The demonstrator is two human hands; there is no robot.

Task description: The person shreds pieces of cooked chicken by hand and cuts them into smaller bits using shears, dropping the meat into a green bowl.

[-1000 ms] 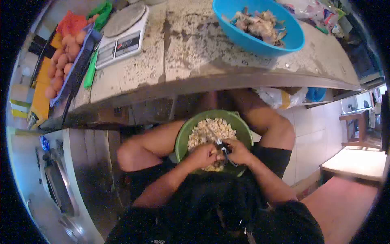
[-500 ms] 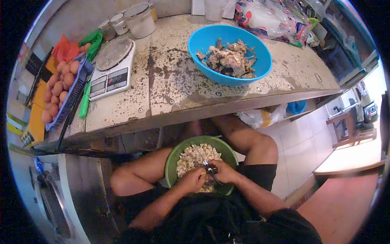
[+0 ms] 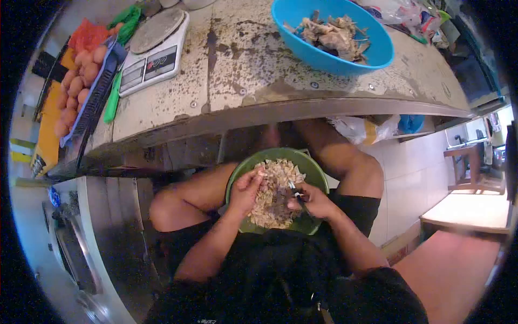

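A green basin (image 3: 233, 186) sits between the person's bent legs, holding many small pale chopped pieces (image 3: 278, 216). Over its left side is my left hand (image 3: 247, 190), fingertips pinched together on a small pale piece (image 3: 261, 172). My right hand (image 3: 315, 201), above the basin's right side, is closed around a black-handled knife (image 3: 300, 200). The knife points up and to the left, and much of its handle is hidden by the fingers. The two hands are apart, with the pieces visible between them.
On the speckled counter ahead stands a blue bowl (image 3: 345, 63) with brownish scraps (image 3: 334, 36). To the left are a kitchen scale (image 3: 154, 67), a green-handled tool (image 3: 113, 100) and a tray of eggs (image 3: 81, 89). The counter edge (image 3: 259, 117) overhangs the legs.
My hands were together at the knife; now they are separated, the left having moved up and left over the pieces. The view has tilted, so the counter sits higher in frame.
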